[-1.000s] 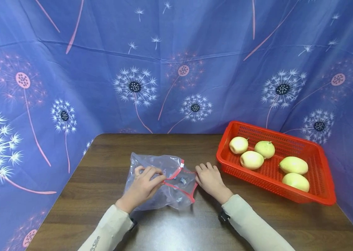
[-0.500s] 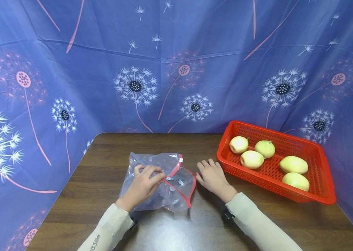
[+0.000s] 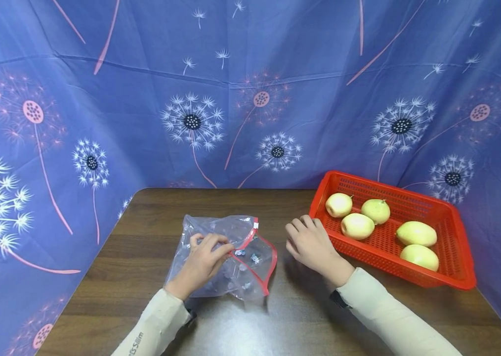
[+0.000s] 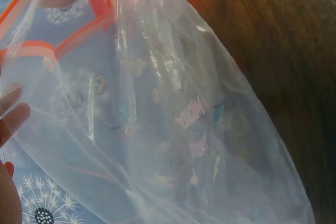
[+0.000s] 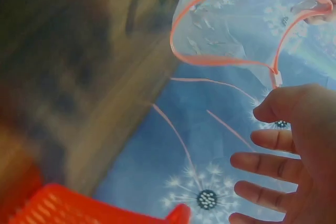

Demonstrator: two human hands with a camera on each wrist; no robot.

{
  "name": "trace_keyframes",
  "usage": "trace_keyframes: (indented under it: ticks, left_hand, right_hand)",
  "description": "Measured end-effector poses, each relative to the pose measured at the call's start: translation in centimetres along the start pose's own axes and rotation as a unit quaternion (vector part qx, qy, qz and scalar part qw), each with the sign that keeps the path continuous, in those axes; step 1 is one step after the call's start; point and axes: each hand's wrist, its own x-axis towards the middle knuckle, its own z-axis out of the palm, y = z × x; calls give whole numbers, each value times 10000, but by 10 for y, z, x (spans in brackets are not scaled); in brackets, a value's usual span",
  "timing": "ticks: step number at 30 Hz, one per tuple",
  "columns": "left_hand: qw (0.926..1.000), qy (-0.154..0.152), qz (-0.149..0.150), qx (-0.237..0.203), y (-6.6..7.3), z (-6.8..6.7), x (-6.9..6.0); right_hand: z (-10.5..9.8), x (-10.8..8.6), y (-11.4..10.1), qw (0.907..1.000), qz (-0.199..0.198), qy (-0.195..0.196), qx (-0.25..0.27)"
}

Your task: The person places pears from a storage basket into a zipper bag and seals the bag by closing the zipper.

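Note:
A clear plastic zipper bag (image 3: pixel 243 282) with a red-edged mouth lies on the table, its mouth gaping toward the right. My left hand (image 3: pixel 203 259) pinches the bag's red rim between thumb and fingers. Small printed figures (image 4: pixel 191 114) show on the bag's film in the left wrist view. My right hand (image 3: pixel 313 247) holds nothing and hovers between the bag and a red basket (image 3: pixel 393 269); in the right wrist view its fingers (image 5: pixel 268 166) are spread and relaxed. Inside the basket lie several pale yellow-green fruits (image 3: pixel 357 227), whose kind I cannot tell for certain.
The brown wooden table (image 3: pixel 152 212) carries the bag at its middle and the basket at its right side. A blue cloth (image 3: pixel 232 138) with a dandelion print hangs behind the table and along both sides.
My right hand has let go of the bag's rim and moved right toward the basket. The bag's mouth has spread wider and shifted slightly left. My left hand has stayed in place.

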Motion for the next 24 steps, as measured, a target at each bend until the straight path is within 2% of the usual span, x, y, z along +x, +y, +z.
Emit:
trace_keyframes:
  ticks: [7, 18, 24]
  left_hand:
    - [9999, 103, -94, -71, 0, 1, -1]
    - [9977, 395, -474, -292, 0, 11, -9]
    - [9969, 632, -360, -294, 1, 15, -11]
  right_hand:
    - [-13, 3, 20, 9991, -250, 261, -233]
    - [-27, 2, 49, 9989, -156, 209, -382]
    - [-31, 0, 62, 9989, -29, 149, -448]
